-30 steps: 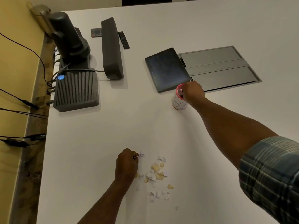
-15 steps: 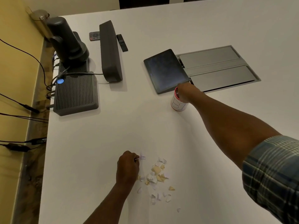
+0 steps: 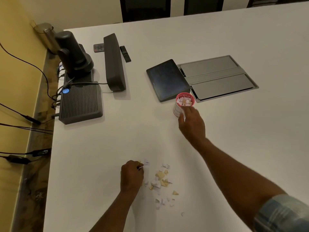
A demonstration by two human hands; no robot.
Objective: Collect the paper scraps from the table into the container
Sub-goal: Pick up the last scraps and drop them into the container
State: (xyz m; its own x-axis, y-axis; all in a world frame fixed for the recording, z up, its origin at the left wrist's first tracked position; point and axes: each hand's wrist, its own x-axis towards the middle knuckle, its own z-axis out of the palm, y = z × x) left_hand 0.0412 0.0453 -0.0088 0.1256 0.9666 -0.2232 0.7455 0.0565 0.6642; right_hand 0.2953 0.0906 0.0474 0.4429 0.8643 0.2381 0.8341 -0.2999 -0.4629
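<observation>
White and broad, the tabletop [image 3: 217, 148] carries the work, with dark electronics [image 3: 80, 101] pushed to its far left along the yellow wall and a dark tablet [image 3: 167, 79] beside a grey hatch [image 3: 217, 77] farther off. The container [image 3: 184, 104], a small pink-rimmed cup, stands upright just near of the tablet's corner, well apart from the paper scraps [image 3: 160, 180], which lie loose in a cluster at the near middle of the tabletop; that gap is likely why one arm ferries while the other gathers. Some scraps already fill the cup to near its rim. The left hand [image 3: 132, 176] sits at the left edge of the pile, its grip narrow and pinched on a small pale piece, seemingly readying the next load. The right hand [image 3: 192, 124] hangs just near of the cup, fingers loosely curled downward; whether anything is in its grip I cannot tell. Compared with half a second ago, the right hand was over the cup's mouth and hiding it; now it has drawn back toward the near side, leaving the mouth and its contents exposed, while the left hand stays at the pile.
</observation>
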